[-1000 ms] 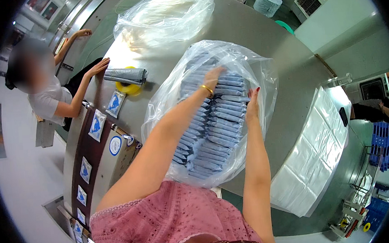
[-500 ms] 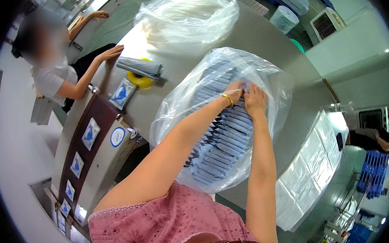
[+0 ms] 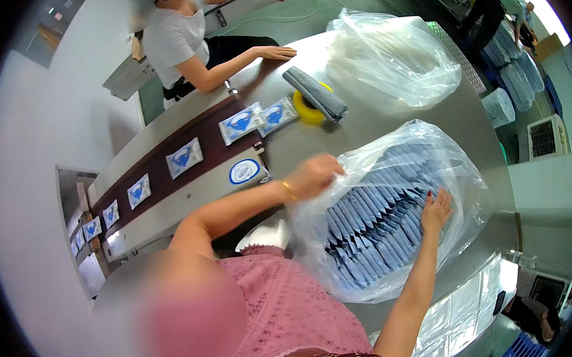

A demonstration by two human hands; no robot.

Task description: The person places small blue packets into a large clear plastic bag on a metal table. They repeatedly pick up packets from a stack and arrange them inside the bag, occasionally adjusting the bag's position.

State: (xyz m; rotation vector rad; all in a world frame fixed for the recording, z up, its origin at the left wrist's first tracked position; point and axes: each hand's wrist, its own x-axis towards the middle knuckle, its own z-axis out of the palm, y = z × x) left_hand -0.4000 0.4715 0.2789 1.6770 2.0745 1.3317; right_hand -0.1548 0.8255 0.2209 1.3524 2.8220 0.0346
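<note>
A large clear plastic bag [image 3: 337, 293] lies on the metal table, filled with rows of flat blue packets [image 3: 375, 202]. My left hand [image 3: 317, 175] is closed on the bag's upper left edge, slightly smeared by motion, and pulls the film up. My right hand [image 3: 437, 210] rests with fingers stretched out on the right side of the packets, at the bag's mouth. Between the two hands the packets show in two leaning rows.
A dark conveyor belt [image 3: 155, 162] at the left carries several white-and-blue packets. By its end lie a yellow tape roll [image 3: 307, 112] and a grey roll [image 3: 314, 93]. Another clear bag [image 3: 394, 61] lies at the back. A co-worker's hand [image 3: 277, 52] rests on the table's far edge.
My left hand has left the packets and moved left to the bag's edge. My right hand stays on the packets. The view has turned, and another belt packet now meets the one at the end.
</note>
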